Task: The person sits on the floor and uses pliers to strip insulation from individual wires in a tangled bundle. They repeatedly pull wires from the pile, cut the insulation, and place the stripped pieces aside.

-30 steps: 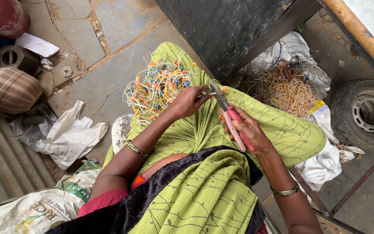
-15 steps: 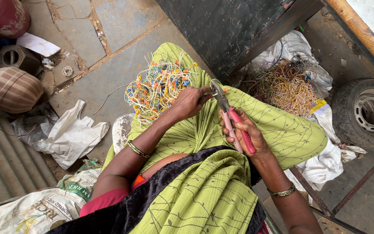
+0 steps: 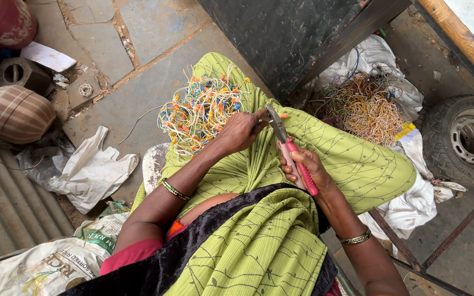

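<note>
Right hand [image 3: 309,170] squeezes pink-handled pliers [image 3: 287,143]; left hand [image 3: 241,130] pinches a wire at the tips, over the lap. Beaded wire bundle [image 3: 201,112] on the knee appears mostly unprocessed.

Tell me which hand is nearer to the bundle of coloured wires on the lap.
The left hand is nearer, resting at the right edge of the wire bundle. The right hand is farther away, closed around the pink-handled pliers.
</note>
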